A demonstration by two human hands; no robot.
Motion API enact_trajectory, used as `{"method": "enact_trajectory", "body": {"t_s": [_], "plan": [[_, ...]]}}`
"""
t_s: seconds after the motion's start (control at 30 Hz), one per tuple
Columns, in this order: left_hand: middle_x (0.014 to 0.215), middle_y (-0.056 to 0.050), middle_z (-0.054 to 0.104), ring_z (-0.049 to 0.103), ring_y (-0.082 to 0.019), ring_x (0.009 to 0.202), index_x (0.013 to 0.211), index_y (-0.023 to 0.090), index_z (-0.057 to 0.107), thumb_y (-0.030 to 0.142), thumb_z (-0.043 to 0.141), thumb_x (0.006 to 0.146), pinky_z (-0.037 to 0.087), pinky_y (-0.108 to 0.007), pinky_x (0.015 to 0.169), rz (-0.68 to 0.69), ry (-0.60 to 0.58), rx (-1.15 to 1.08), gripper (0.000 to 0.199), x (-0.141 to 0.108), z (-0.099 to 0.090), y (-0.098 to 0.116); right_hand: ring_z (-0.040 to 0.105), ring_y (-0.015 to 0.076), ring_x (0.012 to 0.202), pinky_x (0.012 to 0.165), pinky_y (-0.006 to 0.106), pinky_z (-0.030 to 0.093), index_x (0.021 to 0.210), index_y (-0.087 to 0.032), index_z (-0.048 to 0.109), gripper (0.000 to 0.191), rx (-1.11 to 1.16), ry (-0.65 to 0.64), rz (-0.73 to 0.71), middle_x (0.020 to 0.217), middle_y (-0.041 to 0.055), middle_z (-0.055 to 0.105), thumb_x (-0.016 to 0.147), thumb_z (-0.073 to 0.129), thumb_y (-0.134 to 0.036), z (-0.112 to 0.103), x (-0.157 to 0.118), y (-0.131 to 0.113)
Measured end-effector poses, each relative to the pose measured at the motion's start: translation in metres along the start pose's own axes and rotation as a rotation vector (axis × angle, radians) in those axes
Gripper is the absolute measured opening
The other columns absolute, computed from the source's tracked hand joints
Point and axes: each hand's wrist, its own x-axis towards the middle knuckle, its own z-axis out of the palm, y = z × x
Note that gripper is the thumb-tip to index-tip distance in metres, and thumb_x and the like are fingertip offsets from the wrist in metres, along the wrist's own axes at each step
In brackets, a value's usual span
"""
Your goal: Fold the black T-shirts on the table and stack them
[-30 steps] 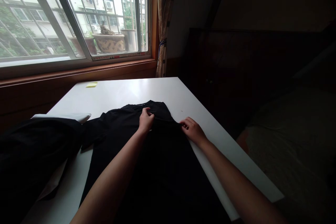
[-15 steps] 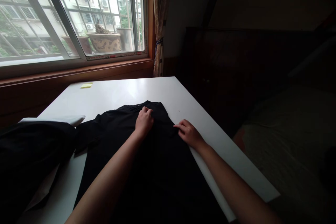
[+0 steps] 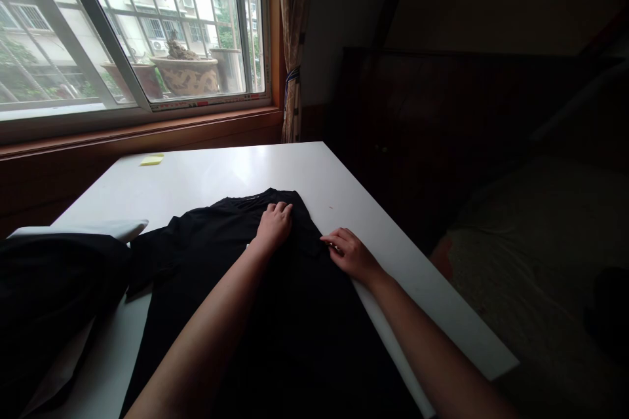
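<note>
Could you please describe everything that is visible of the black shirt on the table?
The black shirt looks like plain cloth. It lies spread on the white table, neckline at the far end, a short sleeve out to the left; its lower end leaves the picture. The left hand rests on its upper part; the right hand is at its right edge. Darkness hides finer detail.

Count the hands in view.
2: the left hand is on the black garment, near its top; the right hand is at the garment's right edge. No others show.
</note>
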Motion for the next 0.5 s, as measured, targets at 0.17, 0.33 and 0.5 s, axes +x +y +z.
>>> {"method": "enact_trajectory", "body": {"t_s": [0.17,0.33,0.5], "plan": [[0.129,-0.013,0.057,0.060,-0.026,0.114,0.139,0.021,0.055,0.003,0.051,0.084,0.050,-0.040,0.102,-0.061,0.061,-0.094,0.058,0.004,-0.006,-0.003,0.062,0.0241,0.093,0.086,0.044,0.058,0.132,-0.031,0.059,0.059,0.052,-0.021,0.050,0.102,0.0045,0.064,0.083,0.055,0.000,-0.001,-0.001,-0.002],[0.129,-0.011,0.055,0.067,-0.019,0.099,0.136,0.022,0.057,0.003,0.051,0.084,0.057,-0.032,0.091,-0.127,0.132,-0.218,0.055,0.012,-0.005,-0.014,0.062,0.0240,0.094,0.085,0.043,0.058,0.131,-0.031,0.061,0.058,0.046,-0.020,0.049,0.101,0.0046,0.064,0.082,0.054,0.001,-0.001,-0.001,-0.003],[0.126,-0.010,0.056,0.068,-0.017,0.094,0.125,0.020,0.065,0.000,0.051,0.080,0.060,-0.031,0.087,-0.163,0.149,-0.241,0.051,0.018,-0.003,-0.030,0.061,0.0235,0.092,0.084,0.041,0.057,0.121,-0.030,0.067,0.049,0.022,-0.014,0.008,0.098,0.0047,0.062,0.084,0.055,0.000,0.001,-0.002,-0.001]]}}
